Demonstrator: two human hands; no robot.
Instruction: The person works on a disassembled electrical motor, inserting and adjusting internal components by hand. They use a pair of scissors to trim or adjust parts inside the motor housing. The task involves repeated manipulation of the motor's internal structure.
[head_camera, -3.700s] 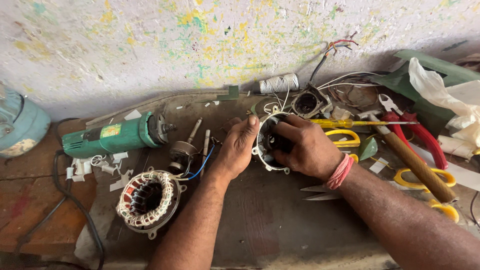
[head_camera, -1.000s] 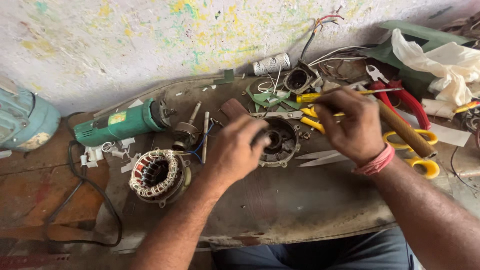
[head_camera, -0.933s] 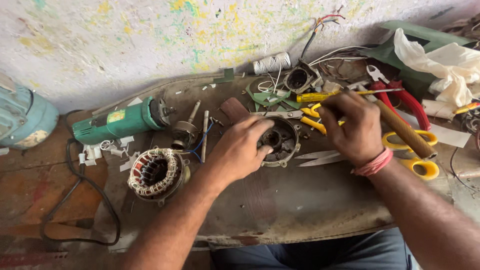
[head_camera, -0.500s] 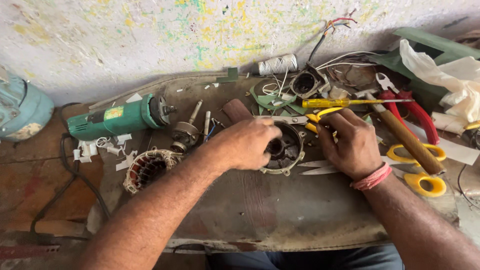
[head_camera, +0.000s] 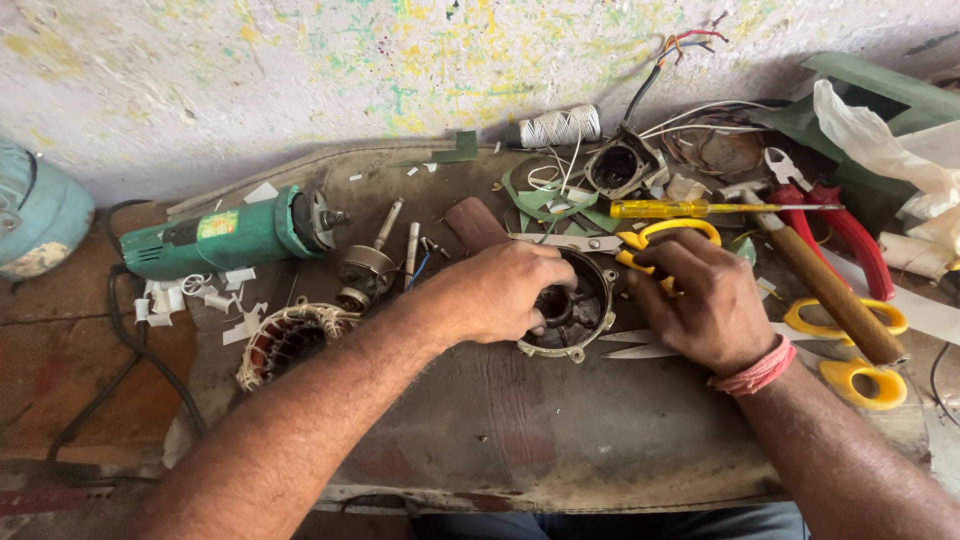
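A round dark metal motor housing (head_camera: 585, 318) lies on the worn bench (head_camera: 560, 430). My left hand (head_camera: 500, 290) grips its left rim, fingers curled into the opening. My right hand (head_camera: 700, 300) rests at the housing's right side, on top of yellow-handled scissors (head_camera: 650, 238); whether it grasps anything is hidden. A red thread band circles my right wrist. A wound stator (head_camera: 290, 340) sits left of my left forearm.
A green angle grinder (head_camera: 230, 235) and its armature (head_camera: 365, 268) lie at left. A yellow screwdriver (head_camera: 690, 209), hammer (head_camera: 830, 290), red pliers (head_camera: 850, 230), second yellow scissors (head_camera: 860, 365), thread spool (head_camera: 560, 126), another housing (head_camera: 620, 165) and plastic bag (head_camera: 880, 140) crowd the right.
My left hand moved from above the housing to grip its rim. My right hand came down from the yellow screwdriver to the housing's right side.
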